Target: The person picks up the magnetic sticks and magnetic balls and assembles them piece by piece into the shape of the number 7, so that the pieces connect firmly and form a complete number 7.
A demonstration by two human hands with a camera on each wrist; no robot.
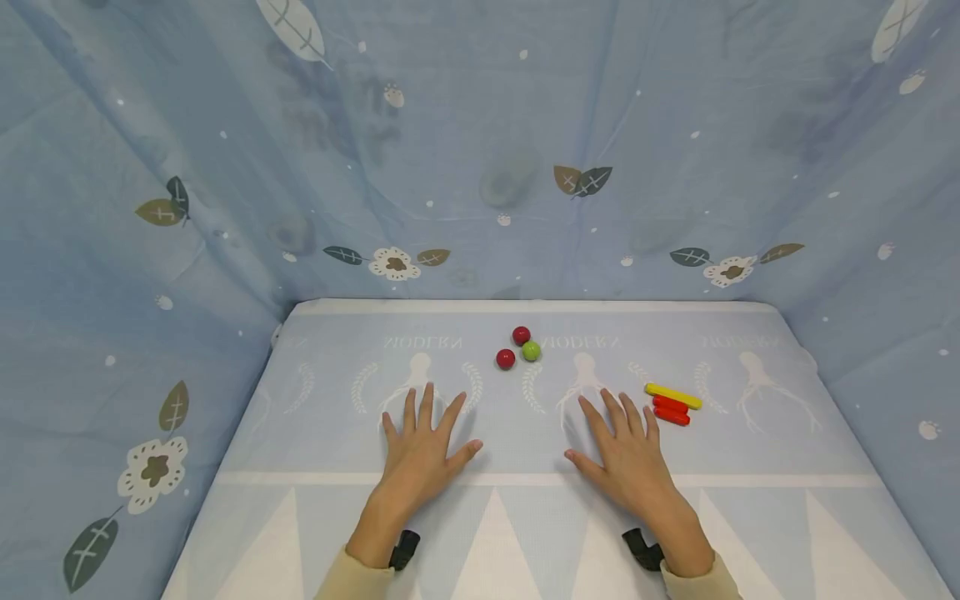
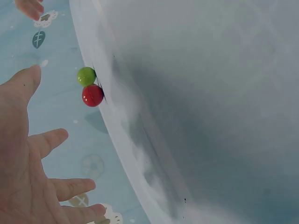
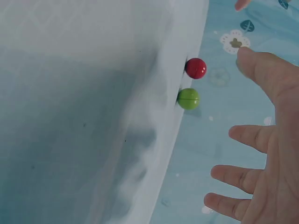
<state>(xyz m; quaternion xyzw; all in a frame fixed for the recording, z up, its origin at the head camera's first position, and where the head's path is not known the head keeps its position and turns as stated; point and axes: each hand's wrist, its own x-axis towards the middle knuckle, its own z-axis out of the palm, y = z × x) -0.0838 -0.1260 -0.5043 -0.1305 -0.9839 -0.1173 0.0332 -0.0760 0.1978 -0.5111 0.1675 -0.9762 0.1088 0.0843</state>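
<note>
while both hands are spread over the desk point(image 1: 525, 442), three small shiny balls sit beyond them, near the middle of its far part: one red ball point(image 1: 506, 359) nearest the person, a second red ball point(image 1: 521, 336) farther back, and a green ball point(image 1: 531, 351) just beside the second, slightly nearer and to its right. farther right lie three short sticks in a tight group: a longer yellow stick point(image 1: 673, 396), slanting, with two shorter red sticks point(image 1: 672, 416) just in front of it.

the left hand point(image 1: 420, 458) grips nothing; its fingers fan out toward the far edge, with the nearer red ball ahead and to the right. the right hand point(image 1: 630, 462) also grips nothing, fingers apart, its little finger just beside the red sticks. whether the fingertips touch the surface cannot be told.

between the two thumbs is a broad stretch of patterned surface, reaching forward to the balls. the desk's pale far edge meets a blue cloth point(image 1: 465, 150) printed with leaves and flowers, which also lines both side edges; the balls lie well apart from those sides. a black piece point(image 1: 405, 550) shows at each wrist, beside a beige sleeve point(image 1: 354, 579).
</note>
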